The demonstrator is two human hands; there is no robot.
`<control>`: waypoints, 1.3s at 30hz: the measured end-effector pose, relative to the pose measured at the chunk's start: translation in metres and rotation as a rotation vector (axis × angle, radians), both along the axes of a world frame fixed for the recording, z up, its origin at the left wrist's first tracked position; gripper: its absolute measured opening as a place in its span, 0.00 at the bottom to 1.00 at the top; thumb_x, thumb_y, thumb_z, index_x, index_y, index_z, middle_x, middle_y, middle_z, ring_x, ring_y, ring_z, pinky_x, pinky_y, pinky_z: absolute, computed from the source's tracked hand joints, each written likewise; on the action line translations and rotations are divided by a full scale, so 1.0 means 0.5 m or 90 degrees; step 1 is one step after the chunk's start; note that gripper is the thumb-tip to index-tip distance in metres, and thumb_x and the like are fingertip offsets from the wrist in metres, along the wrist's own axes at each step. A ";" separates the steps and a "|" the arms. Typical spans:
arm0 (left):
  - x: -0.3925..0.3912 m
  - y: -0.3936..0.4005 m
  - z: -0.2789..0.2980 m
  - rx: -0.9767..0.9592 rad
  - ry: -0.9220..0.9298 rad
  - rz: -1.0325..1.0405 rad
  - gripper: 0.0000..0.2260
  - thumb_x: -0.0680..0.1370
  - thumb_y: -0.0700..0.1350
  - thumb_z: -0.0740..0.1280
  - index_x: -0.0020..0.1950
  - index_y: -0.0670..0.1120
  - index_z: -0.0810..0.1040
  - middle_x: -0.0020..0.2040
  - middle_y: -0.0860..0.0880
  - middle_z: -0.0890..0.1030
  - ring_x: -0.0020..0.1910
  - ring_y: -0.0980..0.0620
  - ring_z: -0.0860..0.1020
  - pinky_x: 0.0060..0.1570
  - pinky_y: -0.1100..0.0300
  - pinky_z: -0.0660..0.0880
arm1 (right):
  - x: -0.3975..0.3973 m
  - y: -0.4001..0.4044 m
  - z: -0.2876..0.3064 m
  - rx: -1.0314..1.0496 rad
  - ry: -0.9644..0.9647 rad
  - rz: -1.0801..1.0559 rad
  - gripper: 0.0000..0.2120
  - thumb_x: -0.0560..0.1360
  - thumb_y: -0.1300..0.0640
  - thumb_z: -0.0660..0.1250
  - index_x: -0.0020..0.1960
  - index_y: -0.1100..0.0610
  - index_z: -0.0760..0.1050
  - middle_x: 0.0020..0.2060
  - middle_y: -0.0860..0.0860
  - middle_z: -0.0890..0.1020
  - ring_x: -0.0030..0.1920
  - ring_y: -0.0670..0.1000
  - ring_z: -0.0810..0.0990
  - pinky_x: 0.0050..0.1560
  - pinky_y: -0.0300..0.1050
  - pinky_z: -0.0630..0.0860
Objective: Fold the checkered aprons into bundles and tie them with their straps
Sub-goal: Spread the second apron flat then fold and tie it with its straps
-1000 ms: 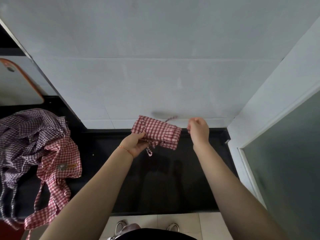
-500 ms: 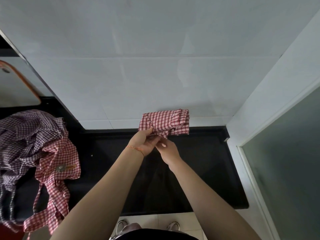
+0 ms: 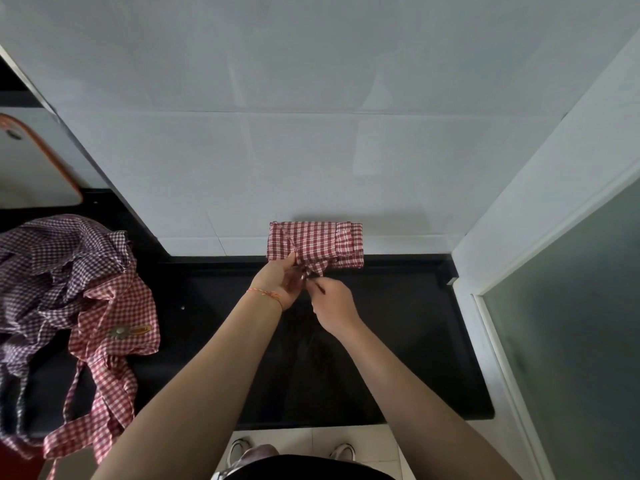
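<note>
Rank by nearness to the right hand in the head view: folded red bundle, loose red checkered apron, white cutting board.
From the right hand:
1. Folded red bundle, just above it.
2. Loose red checkered apron, left on the counter.
3. White cutting board, far left.

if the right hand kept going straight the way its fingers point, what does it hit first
Most likely the red checkered bundle, just past the right hand; the left hand sits close beside that line. Depth is unclear.

- One folded red-checkered apron bundle (image 3: 313, 244)
- One loose red-checkered apron (image 3: 114, 327)
- One loose purple-checkered apron (image 3: 52, 261)
- Two hands: left hand (image 3: 277, 284), right hand (image 3: 334, 303)
- One black counter (image 3: 398, 341)
- Two shoes (image 3: 239, 448)
</note>
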State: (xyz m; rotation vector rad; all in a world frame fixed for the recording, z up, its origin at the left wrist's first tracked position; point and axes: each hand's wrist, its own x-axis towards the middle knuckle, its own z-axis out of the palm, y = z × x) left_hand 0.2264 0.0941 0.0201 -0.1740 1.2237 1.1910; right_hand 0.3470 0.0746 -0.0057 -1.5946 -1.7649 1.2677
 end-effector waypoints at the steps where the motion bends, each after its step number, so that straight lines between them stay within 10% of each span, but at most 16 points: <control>1: -0.001 0.001 -0.004 -0.005 0.002 -0.005 0.04 0.79 0.40 0.70 0.51 0.41 0.79 0.46 0.45 0.83 0.46 0.49 0.81 0.51 0.57 0.78 | -0.002 -0.004 -0.001 0.005 -0.022 0.015 0.12 0.83 0.55 0.61 0.44 0.57 0.79 0.37 0.50 0.79 0.38 0.48 0.78 0.40 0.44 0.73; 17: -0.057 -0.019 -0.039 0.118 0.191 -0.261 0.14 0.81 0.34 0.63 0.67 0.37 0.74 0.55 0.43 0.82 0.51 0.46 0.81 0.46 0.53 0.79 | 0.112 0.119 0.097 0.113 -0.270 0.154 0.16 0.81 0.46 0.63 0.40 0.54 0.73 0.36 0.49 0.78 0.35 0.49 0.75 0.37 0.45 0.70; 29: -0.088 -0.019 -0.027 0.181 0.173 -0.456 0.08 0.81 0.39 0.64 0.58 0.40 0.79 0.51 0.46 0.84 0.47 0.50 0.83 0.49 0.54 0.79 | 0.168 0.100 0.046 -0.361 0.215 0.088 0.17 0.80 0.47 0.66 0.61 0.58 0.78 0.55 0.55 0.84 0.53 0.52 0.84 0.51 0.44 0.80; 35: -0.082 -0.007 -0.028 0.182 0.190 -0.440 0.14 0.81 0.47 0.66 0.59 0.38 0.80 0.54 0.42 0.84 0.51 0.47 0.81 0.57 0.52 0.78 | 0.161 0.088 0.036 -0.337 0.294 0.045 0.15 0.81 0.50 0.64 0.59 0.59 0.80 0.54 0.54 0.85 0.54 0.53 0.84 0.52 0.45 0.80; 39: -0.084 -0.011 -0.020 0.222 0.180 -0.458 0.16 0.81 0.54 0.63 0.58 0.44 0.80 0.46 0.48 0.83 0.42 0.53 0.80 0.45 0.57 0.76 | 0.165 0.093 0.031 -0.318 0.331 -0.021 0.14 0.81 0.51 0.64 0.58 0.60 0.81 0.52 0.54 0.85 0.51 0.52 0.84 0.49 0.44 0.79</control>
